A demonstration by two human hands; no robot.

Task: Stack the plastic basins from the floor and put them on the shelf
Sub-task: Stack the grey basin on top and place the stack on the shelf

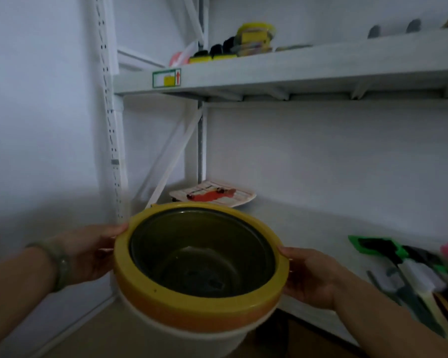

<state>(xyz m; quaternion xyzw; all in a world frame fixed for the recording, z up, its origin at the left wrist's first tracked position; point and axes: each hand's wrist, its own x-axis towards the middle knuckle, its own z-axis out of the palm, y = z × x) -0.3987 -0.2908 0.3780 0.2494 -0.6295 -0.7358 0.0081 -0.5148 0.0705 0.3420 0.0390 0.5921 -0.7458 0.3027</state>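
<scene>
A nested stack of plastic basins point(199, 301) fills the lower middle of the head view. A dark green one sits inside a yellow one, with an orange and a white basin underneath. My left hand point(88, 254) grips the stack's left rim, and my right hand point(311, 275) grips its right rim. The stack hangs in the air in front of the white lower shelf point(308, 223), just before its front edge. A bracelet circles my left wrist.
On the lower shelf lie a flat printed tray point(212, 196) at the back left and several brushes and tools point(411, 267) at the right. The upper shelf point(282, 71) carries yellow and black items. A white slotted upright point(111, 125) stands at left. Brown floor shows below.
</scene>
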